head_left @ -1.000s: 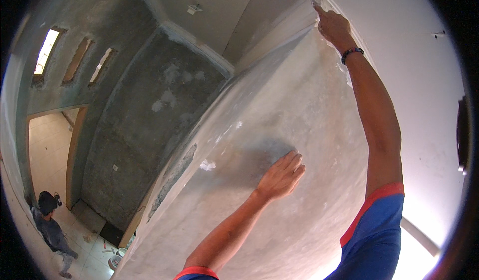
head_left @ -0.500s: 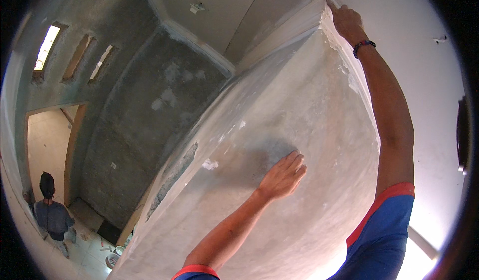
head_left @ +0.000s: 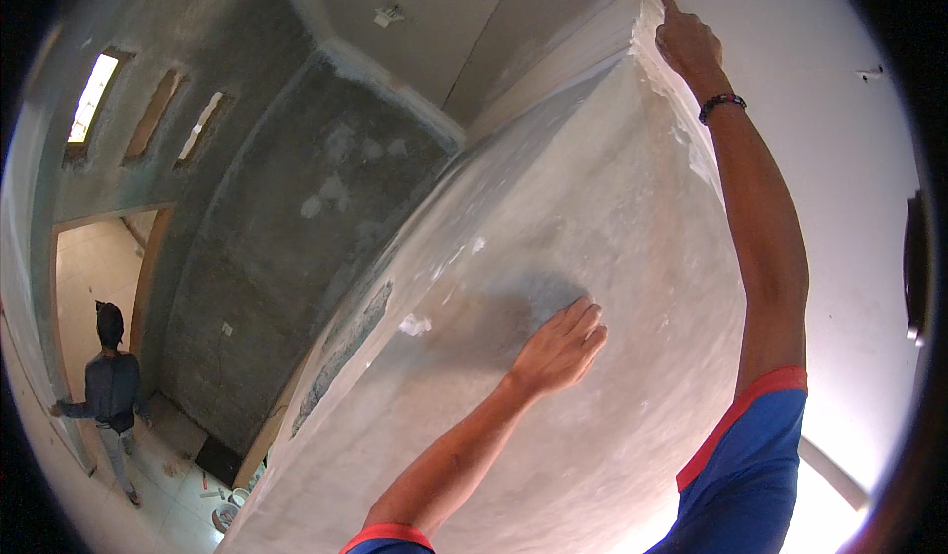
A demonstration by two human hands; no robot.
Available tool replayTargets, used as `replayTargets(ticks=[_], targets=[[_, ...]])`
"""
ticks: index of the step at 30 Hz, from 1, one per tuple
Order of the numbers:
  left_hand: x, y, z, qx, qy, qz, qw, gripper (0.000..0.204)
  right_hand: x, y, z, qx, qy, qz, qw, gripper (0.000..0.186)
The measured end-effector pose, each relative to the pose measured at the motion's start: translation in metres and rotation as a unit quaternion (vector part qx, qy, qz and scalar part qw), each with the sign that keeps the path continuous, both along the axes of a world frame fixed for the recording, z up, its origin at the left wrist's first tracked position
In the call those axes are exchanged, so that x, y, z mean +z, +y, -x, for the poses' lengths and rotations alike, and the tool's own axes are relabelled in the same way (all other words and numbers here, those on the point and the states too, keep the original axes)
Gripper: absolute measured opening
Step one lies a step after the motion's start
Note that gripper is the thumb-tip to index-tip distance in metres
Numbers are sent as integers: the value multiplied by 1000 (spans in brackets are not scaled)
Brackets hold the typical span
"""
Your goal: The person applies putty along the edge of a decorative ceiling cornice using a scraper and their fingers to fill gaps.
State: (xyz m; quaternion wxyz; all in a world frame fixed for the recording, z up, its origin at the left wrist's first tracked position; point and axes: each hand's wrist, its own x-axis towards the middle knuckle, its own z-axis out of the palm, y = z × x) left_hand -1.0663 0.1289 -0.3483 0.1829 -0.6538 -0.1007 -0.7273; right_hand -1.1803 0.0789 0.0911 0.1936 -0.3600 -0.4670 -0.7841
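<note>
My left hand point(head_left: 561, 352) rests against the smeared plaster wall point(head_left: 592, 208), its fingers bent and closed; nothing shows in it. High up at the right, my right hand point(head_left: 688, 45) has its index finger stretched to the upper end of the white cornice point(head_left: 647, 23), where cornice and ceiling point(head_left: 790, 90) meet. The other fingers of that hand are folded in, and no tool shows. A dark bead bracelet point(head_left: 721, 107) circles the right wrist. Rough white plaster runs along the cornice edge below this hand.
A person point(head_left: 112, 386) stands on the floor far below at the left, near a doorway point(head_left: 99, 268). Buckets point(head_left: 227, 514) stand at the wall's foot. Narrow window openings point(head_left: 94, 98) pierce the grey wall point(head_left: 286, 208). A ripped strip point(head_left: 346, 347) scars the plaster edge.
My right hand has shifted slightly, its index finger now stretched up to the ceiling corner. My left hand stays put. The person below has moved right and stands straighter.
</note>
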Motion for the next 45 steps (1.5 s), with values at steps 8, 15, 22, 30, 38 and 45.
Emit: replayTargets(ticks=[8,15,22,30,38,45], targets=[[1,-6,-1,-2,12,7,1000,28,20,-9,-34,150,-53,51,986,56],[0,-4,2,5,-8,7,1000,26,-34,-3,-49,198,-30,192,961,49],[2,-3,2,50,9,-5,999,29,-82,-1,-129,393,141,483,770,51],[8,-13,-1,35,8,-12,999,29,-109,-17,-211,608,239,618,437,54],[9,-11,-5,53,11,-18,998,33,-124,-21,-233,565,252,592,517,50],[10,-12,-5,70,16,-15,997,35,-109,9,-207,450,108,380,801,55]])
